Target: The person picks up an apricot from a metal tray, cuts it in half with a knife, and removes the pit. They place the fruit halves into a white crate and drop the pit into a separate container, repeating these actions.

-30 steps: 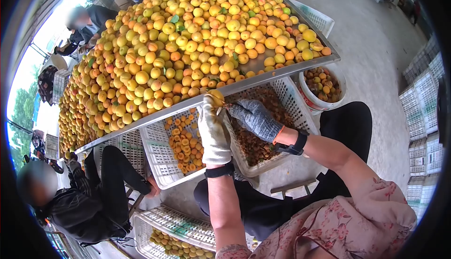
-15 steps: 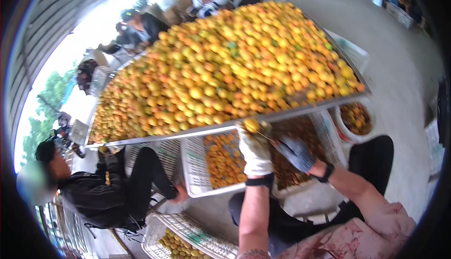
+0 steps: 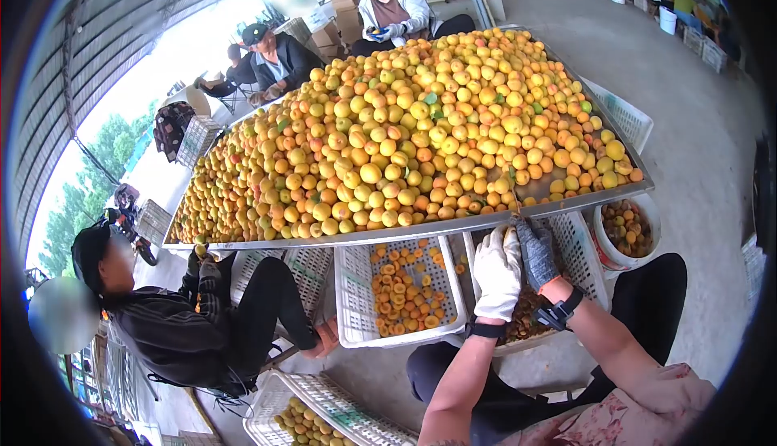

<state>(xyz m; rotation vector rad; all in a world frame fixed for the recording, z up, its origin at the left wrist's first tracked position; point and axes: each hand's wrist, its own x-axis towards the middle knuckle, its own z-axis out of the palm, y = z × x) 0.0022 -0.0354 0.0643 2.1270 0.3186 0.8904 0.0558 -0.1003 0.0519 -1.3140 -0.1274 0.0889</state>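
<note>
My left hand (image 3: 498, 272), in a white glove, is held just below the table's front edge. Its fingers are stretched forward and no fruit shows in it. Close against it on the right, my right hand (image 3: 534, 253) wears a grey glove and is closed around a thin knife (image 3: 514, 185), which points up over the table edge; the grip is partly hidden. Beyond both hands, a heap of yellow-orange apricots (image 3: 380, 155) covers the metal-rimmed table (image 3: 453, 229). Below them stands a white crate (image 3: 579, 256) with dark, brownish bits in it, partly covered by my forearms.
Left of my hands a white crate (image 3: 350, 316) holds halved apricots. A white bucket (image 3: 654, 239) of fruit stands at right. Another crate (image 3: 340, 409) lies lower down. One co-worker (image 3: 178, 324) sits at left; others (image 3: 396, 9) sit behind the table.
Both hands have moved right and closer together. The apricot that my left hand held is no longer seen in it. The knife now points upward, and the view has shifted and sharpened.
</note>
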